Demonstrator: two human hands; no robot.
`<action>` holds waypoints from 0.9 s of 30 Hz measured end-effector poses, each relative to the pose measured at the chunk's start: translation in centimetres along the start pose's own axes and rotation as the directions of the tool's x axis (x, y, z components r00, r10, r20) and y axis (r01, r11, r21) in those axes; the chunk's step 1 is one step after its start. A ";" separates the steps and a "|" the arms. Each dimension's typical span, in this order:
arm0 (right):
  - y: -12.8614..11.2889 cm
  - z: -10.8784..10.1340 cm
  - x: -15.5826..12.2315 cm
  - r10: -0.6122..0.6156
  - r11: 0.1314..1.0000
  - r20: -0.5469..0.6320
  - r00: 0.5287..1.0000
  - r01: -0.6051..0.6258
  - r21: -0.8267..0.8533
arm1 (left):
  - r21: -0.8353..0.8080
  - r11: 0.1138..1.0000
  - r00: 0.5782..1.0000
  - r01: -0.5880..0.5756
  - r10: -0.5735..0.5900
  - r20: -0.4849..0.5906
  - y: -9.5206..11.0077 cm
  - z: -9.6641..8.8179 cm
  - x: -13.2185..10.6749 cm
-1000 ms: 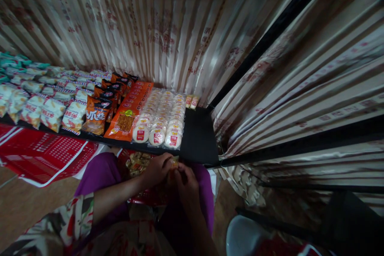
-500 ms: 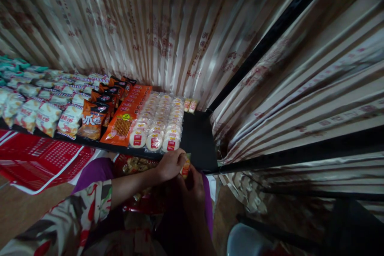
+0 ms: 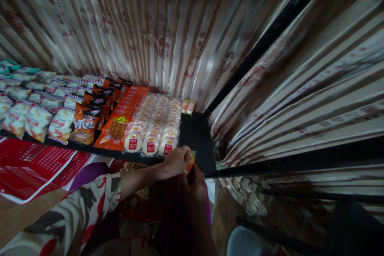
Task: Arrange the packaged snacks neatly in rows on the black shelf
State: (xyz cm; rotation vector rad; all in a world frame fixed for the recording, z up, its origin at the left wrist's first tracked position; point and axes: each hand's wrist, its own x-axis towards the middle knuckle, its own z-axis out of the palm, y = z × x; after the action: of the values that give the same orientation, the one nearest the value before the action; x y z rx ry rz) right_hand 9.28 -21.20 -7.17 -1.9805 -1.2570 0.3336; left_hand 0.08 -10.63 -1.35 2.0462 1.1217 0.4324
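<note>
Curtain [image 3: 168, 36], striped, red-printed, spanning 10 through 3 o'clock of view. Black shelf [image 3: 196, 132], 9 o'clock to centre. Red basket [image 3: 39, 160], 8 o'clock, lower than shelf. On shelf: white snack bags [image 3: 37, 123], 9 o'clock; rows of round wrapped crackers [image 3: 156, 124], 8 o'clock, near centre; between them, flat orange bag [image 3: 124, 118], 9 o'clock. Left hand [image 3: 177, 162], 6 o'clock, pinching small yellowish packet [image 3: 190, 163] by shelf's near edge; right hand [image 3: 195, 186], 6 o'clock, fingers gripping packet's lower end. Two similar packets [image 3: 190, 108], just beside crackers' far corner.

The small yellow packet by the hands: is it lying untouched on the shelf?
No, the packet is held between the left hand and the right hand.
</note>
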 end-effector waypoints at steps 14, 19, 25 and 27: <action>0.7 1.6 3.2 -0.003 0.997 -0.141 0.990 0.014 0.079 | 0.008 1.000 1.000 -0.006 0.005 0.026 0.0 0.2 4.0; 1.3 2.2 5.3 0.000 0.996 -0.132 0.991 0.012 0.090 | 0.055 0.998 0.997 0.009 -0.013 0.080 0.0 0.0 5.7; 1.8 2.9 8.2 0.055 0.994 -0.119 0.991 -0.043 0.100 | 0.098 0.995 0.992 0.005 -0.017 0.123 0.1 -0.7 8.1; 1.7 3.1 9.3 0.063 0.995 -0.134 0.989 -0.053 0.082 | 0.098 0.995 0.993 0.003 -0.014 0.120 0.3 -1.1 8.9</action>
State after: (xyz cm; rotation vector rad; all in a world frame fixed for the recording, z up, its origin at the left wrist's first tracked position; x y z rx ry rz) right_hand 13.10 -12.21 -8.99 -1.9414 -1.0862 0.2670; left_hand 4.59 -2.89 -0.91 2.1212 1.0965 0.2498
